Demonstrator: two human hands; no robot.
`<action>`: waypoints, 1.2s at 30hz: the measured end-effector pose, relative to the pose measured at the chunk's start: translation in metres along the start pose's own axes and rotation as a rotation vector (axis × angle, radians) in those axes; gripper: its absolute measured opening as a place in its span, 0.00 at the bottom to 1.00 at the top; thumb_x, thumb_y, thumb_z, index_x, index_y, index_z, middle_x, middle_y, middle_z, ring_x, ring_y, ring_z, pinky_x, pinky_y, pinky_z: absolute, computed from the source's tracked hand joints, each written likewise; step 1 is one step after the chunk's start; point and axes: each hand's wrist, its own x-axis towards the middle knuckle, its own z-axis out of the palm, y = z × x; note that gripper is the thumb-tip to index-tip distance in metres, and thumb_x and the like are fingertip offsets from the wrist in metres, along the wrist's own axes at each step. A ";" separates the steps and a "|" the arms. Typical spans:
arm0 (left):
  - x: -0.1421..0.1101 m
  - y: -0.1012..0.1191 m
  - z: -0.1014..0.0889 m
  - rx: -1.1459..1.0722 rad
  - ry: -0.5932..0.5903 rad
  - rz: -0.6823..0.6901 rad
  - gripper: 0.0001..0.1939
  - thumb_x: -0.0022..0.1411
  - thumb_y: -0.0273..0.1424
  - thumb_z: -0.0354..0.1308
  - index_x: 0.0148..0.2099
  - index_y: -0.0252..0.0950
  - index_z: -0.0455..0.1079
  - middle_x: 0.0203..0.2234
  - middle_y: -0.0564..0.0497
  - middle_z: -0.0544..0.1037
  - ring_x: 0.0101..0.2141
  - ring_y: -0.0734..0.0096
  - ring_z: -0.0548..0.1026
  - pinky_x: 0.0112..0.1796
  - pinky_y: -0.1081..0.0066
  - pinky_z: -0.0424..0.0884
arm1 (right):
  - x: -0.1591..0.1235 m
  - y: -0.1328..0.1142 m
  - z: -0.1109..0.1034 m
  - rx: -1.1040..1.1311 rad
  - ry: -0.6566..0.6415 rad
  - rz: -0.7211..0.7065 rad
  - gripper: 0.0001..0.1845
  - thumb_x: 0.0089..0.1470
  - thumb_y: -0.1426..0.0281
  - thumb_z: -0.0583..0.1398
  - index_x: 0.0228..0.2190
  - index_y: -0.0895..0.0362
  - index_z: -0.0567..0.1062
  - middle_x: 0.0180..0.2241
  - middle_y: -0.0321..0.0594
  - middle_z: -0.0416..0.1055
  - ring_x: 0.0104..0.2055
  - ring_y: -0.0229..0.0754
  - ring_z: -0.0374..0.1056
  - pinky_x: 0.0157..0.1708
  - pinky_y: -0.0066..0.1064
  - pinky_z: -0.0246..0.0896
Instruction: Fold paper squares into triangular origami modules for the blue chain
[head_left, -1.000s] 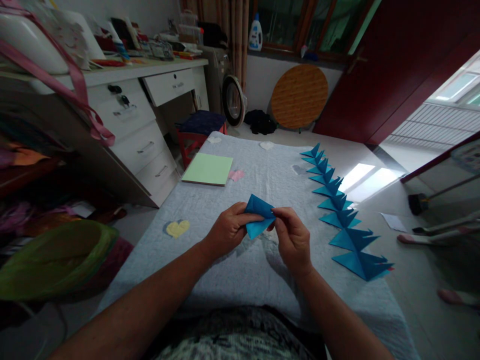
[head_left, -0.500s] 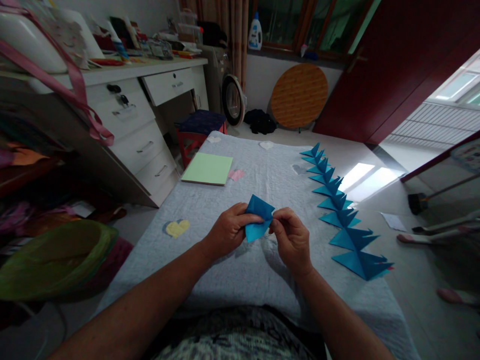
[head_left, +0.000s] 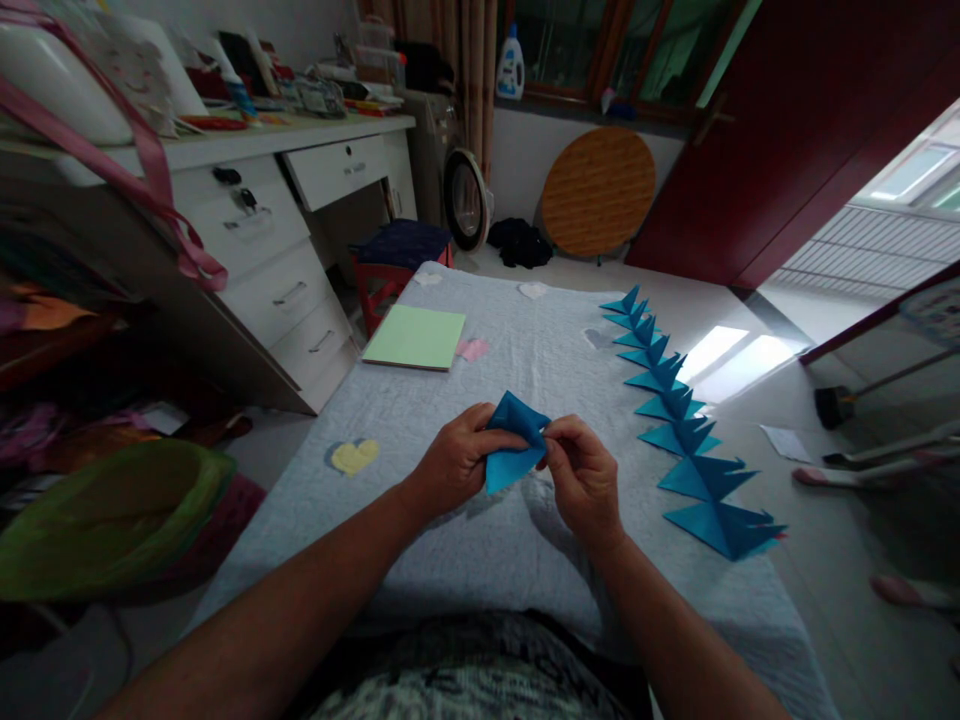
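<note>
Near and to the right of the green paper stack (head_left: 414, 337), both forearms (head_left: 330, 572) angle inward over the cloth-covered table (head_left: 450, 550), the left hand (head_left: 459, 455) pinching a folded blue paper (head_left: 511, 466) between thumb and fingers, the grip of the right hand (head_left: 583, 478) pinching its right edge. Farther right of the stack runs a row of blue paper birds (head_left: 670, 403); beyond it, a red stool (head_left: 375, 285); left of it, a green-lined bin (head_left: 225, 522), contents indistinct

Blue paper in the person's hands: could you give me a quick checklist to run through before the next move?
1. Left hand gripping the blue paper: ok.
2. Right hand pinching its right edge: ok.
3. Folded birds, in a row at the right, clear of both hands: ok.
4. Green paper clear of both hands: ok.
5. Creases hidden behind the hands neat: cannot tell.
</note>
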 end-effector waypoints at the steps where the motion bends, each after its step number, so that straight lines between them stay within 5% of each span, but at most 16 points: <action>1: 0.000 0.000 0.000 0.000 0.003 0.004 0.09 0.66 0.32 0.60 0.45 0.39 0.80 0.38 0.46 0.77 0.39 0.64 0.76 0.40 0.65 0.75 | 0.000 0.000 0.000 -0.009 0.000 -0.008 0.06 0.63 0.75 0.57 0.35 0.53 0.72 0.31 0.34 0.65 0.29 0.35 0.64 0.29 0.29 0.63; 13: 0.006 0.004 -0.002 -0.081 0.047 -0.035 0.09 0.63 0.25 0.59 0.44 0.37 0.78 0.39 0.46 0.79 0.39 0.67 0.78 0.40 0.68 0.74 | -0.001 -0.001 0.003 0.044 0.020 -0.019 0.04 0.61 0.74 0.59 0.37 0.53 0.72 0.37 0.38 0.68 0.33 0.38 0.70 0.31 0.31 0.71; 23: 0.002 0.002 0.000 -0.030 -0.008 -0.056 0.10 0.63 0.25 0.58 0.44 0.38 0.79 0.38 0.46 0.78 0.39 0.65 0.77 0.40 0.67 0.74 | 0.000 0.003 0.002 -0.034 0.024 -0.038 0.07 0.60 0.76 0.59 0.38 0.52 0.74 0.35 0.37 0.69 0.35 0.39 0.69 0.34 0.32 0.69; 36: 0.003 0.007 -0.001 -0.118 0.022 -0.159 0.17 0.58 0.23 0.56 0.51 0.39 0.67 0.40 0.51 0.79 0.35 0.71 0.77 0.38 0.72 0.72 | 0.004 -0.008 0.004 -0.315 0.004 -0.208 0.11 0.60 0.78 0.58 0.36 0.52 0.79 0.33 0.38 0.70 0.35 0.40 0.69 0.35 0.33 0.68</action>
